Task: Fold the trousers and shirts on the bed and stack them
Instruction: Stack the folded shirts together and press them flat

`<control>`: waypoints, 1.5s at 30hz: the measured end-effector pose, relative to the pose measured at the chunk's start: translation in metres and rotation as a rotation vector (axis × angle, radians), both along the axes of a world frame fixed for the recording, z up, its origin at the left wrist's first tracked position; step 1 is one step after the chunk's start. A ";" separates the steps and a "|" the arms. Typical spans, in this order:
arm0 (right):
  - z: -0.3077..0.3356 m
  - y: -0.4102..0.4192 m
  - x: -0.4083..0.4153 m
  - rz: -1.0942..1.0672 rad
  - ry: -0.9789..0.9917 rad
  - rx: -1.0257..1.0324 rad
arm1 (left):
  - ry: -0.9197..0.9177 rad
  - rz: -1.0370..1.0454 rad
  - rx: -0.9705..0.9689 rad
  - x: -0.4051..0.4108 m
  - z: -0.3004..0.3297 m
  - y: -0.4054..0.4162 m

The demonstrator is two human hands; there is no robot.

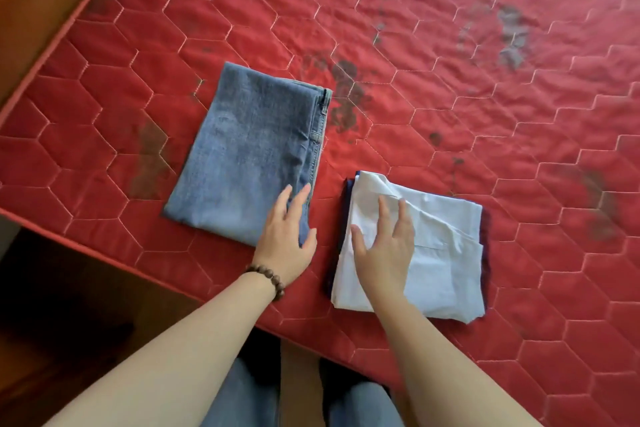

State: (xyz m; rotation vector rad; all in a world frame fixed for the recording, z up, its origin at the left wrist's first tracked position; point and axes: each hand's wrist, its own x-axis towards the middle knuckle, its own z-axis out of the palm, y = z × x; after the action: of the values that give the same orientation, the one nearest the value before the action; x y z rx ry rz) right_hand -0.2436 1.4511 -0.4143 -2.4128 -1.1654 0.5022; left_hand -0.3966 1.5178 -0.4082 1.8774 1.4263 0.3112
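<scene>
A: Both piles look folded. What's left?

B: Stacking, I'd judge. The folded jeans [249,156] lie near the mattress's [450,45] front edge, toward its left corner. The white shirt [436,253] sits just beside them to the right on that same edge, on top of a dark folded garment [346,204] whose edges peek out.

A: And the hands?

B: The left hand [285,239] rests flat on the jeans' near right corner, fingers [289,204] straight and slightly spread. The right hand [384,250] presses the shirt, fingers spread. Neither pinches anything.

A: How to do it well?

B: Slide both hands under 1 pile, lift it level and square its edges on the other.

A: The surroundings?

B: A red quilted mattress with dark stains, and wooden floor [52,322] past its left edge.
</scene>
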 end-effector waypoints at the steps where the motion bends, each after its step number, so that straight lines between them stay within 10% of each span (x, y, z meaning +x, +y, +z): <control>1: -0.002 -0.013 0.027 -0.008 -0.008 -0.021 | -0.019 -0.023 -0.063 0.016 -0.003 -0.013; 12: -0.045 -0.097 0.184 -0.053 0.171 -0.475 | 0.187 -0.049 -0.244 0.089 -0.067 -0.045; 28: -0.059 -0.087 0.207 0.076 0.424 -0.327 | 0.072 -0.232 -0.319 0.096 -0.072 -0.021; 45: 0.077 0.172 0.100 0.911 0.058 -0.079 | 0.058 0.566 0.210 0.002 0.047 0.015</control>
State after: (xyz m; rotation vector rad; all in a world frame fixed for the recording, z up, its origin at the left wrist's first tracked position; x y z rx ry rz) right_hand -0.1431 1.6228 -0.3372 -1.7768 -2.2182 0.8724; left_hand -0.3945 1.5328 -0.3607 1.6125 2.0173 0.7052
